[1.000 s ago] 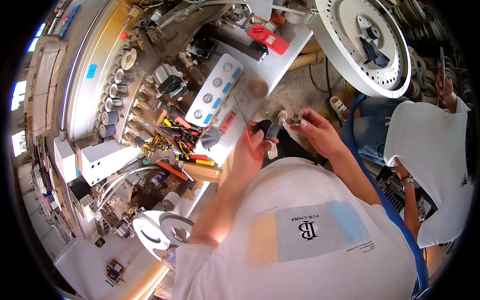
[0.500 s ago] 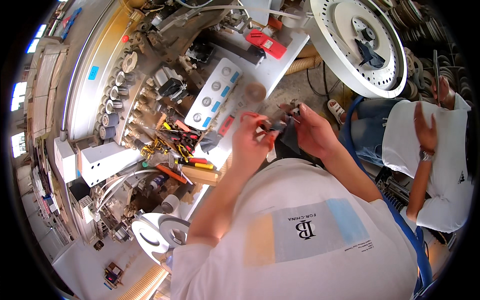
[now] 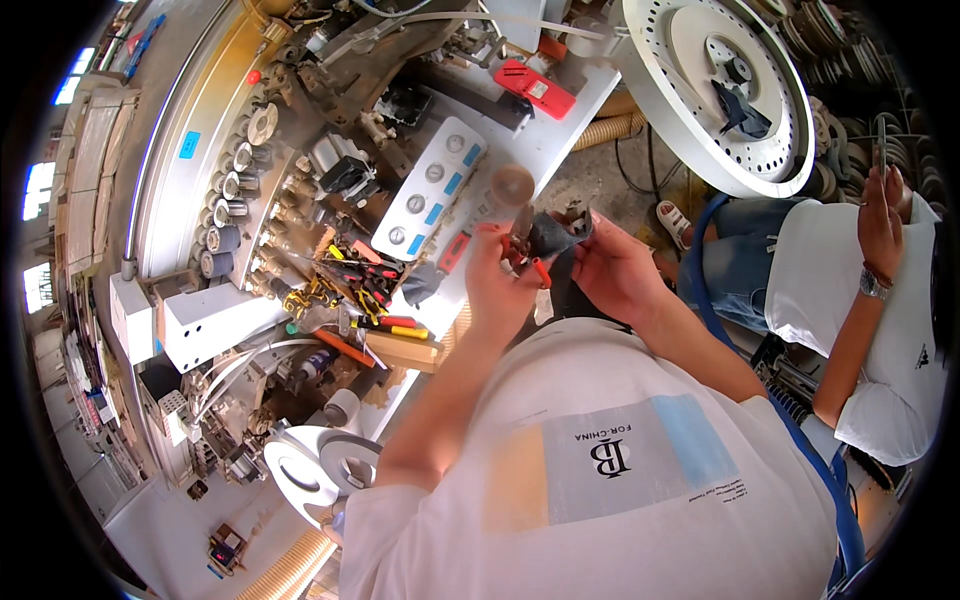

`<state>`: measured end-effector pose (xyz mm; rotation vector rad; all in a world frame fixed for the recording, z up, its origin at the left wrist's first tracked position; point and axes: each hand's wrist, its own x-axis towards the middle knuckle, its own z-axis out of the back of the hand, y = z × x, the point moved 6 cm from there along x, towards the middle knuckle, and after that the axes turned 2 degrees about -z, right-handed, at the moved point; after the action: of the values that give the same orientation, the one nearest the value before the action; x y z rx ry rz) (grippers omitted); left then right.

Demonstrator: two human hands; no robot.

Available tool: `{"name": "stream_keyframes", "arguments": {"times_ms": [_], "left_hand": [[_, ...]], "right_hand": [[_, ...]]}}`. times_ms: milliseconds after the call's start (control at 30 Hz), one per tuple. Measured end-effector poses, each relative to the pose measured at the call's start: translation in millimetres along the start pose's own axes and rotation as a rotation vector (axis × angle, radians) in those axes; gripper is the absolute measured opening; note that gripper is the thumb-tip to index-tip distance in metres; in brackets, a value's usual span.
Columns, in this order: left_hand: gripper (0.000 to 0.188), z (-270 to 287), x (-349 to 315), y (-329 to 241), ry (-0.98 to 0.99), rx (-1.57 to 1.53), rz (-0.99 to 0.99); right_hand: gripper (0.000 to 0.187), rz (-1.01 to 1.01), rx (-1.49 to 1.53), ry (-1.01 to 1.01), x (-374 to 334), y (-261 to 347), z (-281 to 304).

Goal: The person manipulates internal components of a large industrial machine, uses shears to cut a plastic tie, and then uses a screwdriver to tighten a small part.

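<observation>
In front of my shirt, my left hand (image 3: 500, 285) is closed around a red-handled hand tool that looks like pliers (image 3: 541, 272); its jaws point away from me. A dark grey sheet, cloth or sandpaper (image 3: 556, 236), lies between the two hands against the tool. My right hand (image 3: 618, 268) pinches that sheet at its right side, with the fingertips partly hidden. A small brownish metal-looking part (image 3: 577, 213) shows at the sheet's upper edge; its kind I cannot make out.
On the bench to the left are a white panel with round dials (image 3: 425, 190), a heap of hand tools (image 3: 365, 280) and a red device (image 3: 535, 88). A large white perforated wheel (image 3: 690, 100) stands at upper right. Another person (image 3: 850, 270) is close by on the right.
The grey sheet has come up from hanging between my hands to lie above my left fingers. My right hand has shifted slightly left and down. The other person's lower hand has risen.
</observation>
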<state>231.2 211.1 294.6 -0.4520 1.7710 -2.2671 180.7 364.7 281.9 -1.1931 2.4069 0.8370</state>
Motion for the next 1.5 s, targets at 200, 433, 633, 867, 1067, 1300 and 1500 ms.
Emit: {"name": "stream_keyframes", "arguments": {"times_ms": [200,433,633,867,1067,1300,1500], "left_hand": [[0.028,3,4,16,0.026,-0.269,0.193],[0.02,6,15,15,-0.002,-0.456,0.438],[0.017,-10,8,43,0.134,-0.683,0.739],[0.018,-3,5,18,-0.075,-0.76,0.566],[0.021,4,2,6,-0.018,-0.664,0.541],[0.022,-29,-15,-12,0.101,-0.7,0.527],[0.033,-30,-21,0,0.241,-0.354,0.338]], "right_hand": [[0.032,-0.029,0.019,0.006,-5,-1,-10],[0.036,-0.017,-0.138,-0.007,-10,7,-12],[0.03,-0.038,-0.161,0.072,-15,7,-15],[0.028,0.05,-0.309,-0.087,-11,16,-9],[0.032,0.081,-0.204,-0.276,-3,27,2],[0.033,0.241,-0.191,-0.371,15,21,-22],[0.029,0.242,-0.193,-0.424,11,15,-39]]}}
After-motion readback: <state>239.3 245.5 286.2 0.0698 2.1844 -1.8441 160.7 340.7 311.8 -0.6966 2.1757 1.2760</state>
